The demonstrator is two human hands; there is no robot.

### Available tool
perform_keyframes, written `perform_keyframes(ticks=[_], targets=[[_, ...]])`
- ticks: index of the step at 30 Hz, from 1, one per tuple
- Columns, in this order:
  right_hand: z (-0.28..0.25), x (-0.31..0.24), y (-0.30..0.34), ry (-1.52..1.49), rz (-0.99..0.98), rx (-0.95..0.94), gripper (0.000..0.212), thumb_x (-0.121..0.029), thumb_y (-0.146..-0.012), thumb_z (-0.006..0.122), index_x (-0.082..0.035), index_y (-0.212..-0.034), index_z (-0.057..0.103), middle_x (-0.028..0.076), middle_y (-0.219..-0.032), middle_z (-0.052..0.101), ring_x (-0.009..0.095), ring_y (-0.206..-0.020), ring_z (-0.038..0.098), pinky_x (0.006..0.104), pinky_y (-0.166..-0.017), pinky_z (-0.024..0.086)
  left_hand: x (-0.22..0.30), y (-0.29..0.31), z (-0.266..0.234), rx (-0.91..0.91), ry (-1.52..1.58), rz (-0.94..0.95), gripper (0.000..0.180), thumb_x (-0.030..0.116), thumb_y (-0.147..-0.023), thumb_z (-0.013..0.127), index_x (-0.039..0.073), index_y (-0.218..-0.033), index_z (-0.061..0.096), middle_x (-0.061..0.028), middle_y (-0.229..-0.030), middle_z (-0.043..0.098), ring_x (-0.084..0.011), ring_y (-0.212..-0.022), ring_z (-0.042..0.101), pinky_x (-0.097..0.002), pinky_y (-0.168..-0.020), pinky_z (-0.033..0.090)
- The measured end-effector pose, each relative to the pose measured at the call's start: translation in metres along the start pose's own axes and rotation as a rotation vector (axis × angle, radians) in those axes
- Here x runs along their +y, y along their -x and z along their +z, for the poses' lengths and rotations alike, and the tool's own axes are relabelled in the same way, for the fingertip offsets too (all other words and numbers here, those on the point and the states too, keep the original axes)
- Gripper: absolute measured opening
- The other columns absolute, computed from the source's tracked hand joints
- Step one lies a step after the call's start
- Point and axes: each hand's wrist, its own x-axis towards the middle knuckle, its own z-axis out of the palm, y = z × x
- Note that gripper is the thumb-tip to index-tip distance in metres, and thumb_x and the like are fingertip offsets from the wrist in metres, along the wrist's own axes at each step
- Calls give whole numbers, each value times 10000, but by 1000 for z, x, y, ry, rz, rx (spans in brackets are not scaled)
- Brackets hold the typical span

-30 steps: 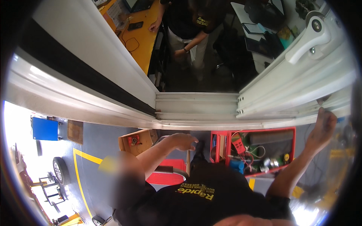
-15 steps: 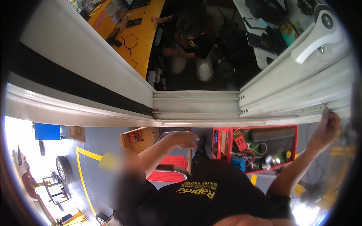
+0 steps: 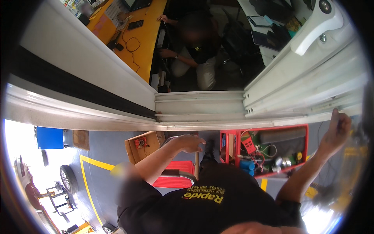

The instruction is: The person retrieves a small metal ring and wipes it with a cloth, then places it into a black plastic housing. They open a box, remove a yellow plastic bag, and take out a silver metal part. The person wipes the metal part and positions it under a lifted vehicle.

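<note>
My left hand (image 3: 191, 143) hangs just below the white window sill (image 3: 198, 126), its fingers loosely bent and apart, with nothing in it. Beneath it are a red slatted seat (image 3: 177, 171) and a dark curved armrest (image 3: 181, 175). Over at the right, my right hand (image 3: 339, 126) is raised to the lower edge of the white window frame (image 3: 311, 105). One digit points up against the frame and the others curl loosely; I see nothing held. Higher on that frame sits a white lever handle (image 3: 319, 27).
Past the opening, a person (image 3: 194, 50) crouches beside a yellow desk (image 3: 144, 39). A white table (image 3: 253, 35) stands opposite. On my side are a red tool tray (image 3: 306, 144) with a red meter (image 3: 248, 144), a cardboard box (image 3: 134, 154) and a tire (image 3: 68, 178).
The view has shifted slightly, moving the window frame and handle a little left and up in the picture. The crouching person has lowered their head. My hands stay nearly in place.
</note>
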Motion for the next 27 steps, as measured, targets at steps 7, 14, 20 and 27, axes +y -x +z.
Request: perform_keyframes(ticks=[7,14,20,27], targets=[[-3,-6,3,-9,41,0,141,-96,-1003,726,-38,-956,606,-20,-811,560,50,-741,483,212,-666,390,5,3,-6,-10,1,20,515,298,-1005,661,94,-1469,564,-210,-1390,637,-396,-1328,574,-485,-1114,452],[-5,-10,6,-7,36,-11,142,-96,-1003,724,-35,-959,604,-24,-817,555,47,-739,476,206,-656,381,10,6,-8,-15,-39,-11,506,278,-1008,654,121,-1479,558,-197,-1387,641,-394,-1310,590,-485,-1102,466],[-3,-12,8,-2,58,-8,145,-96,-1003,723,-34,-953,603,-25,-821,553,49,-736,466,210,-660,382,8,5,-6,-17,-43,-29,503,266,-1010,640,133,-1487,553,-195,-1391,638,-394,-1303,595,-487,-1097,474],[-4,-11,11,-25,85,-29,164,-103,-999,729,-29,-938,596,-20,-824,545,55,-742,469,214,-683,389,11,9,-9,-20,-39,-18,507,191,-992,616,128,-1491,553,-208,-1393,634,-400,-1306,591,-478,-1108,468]])
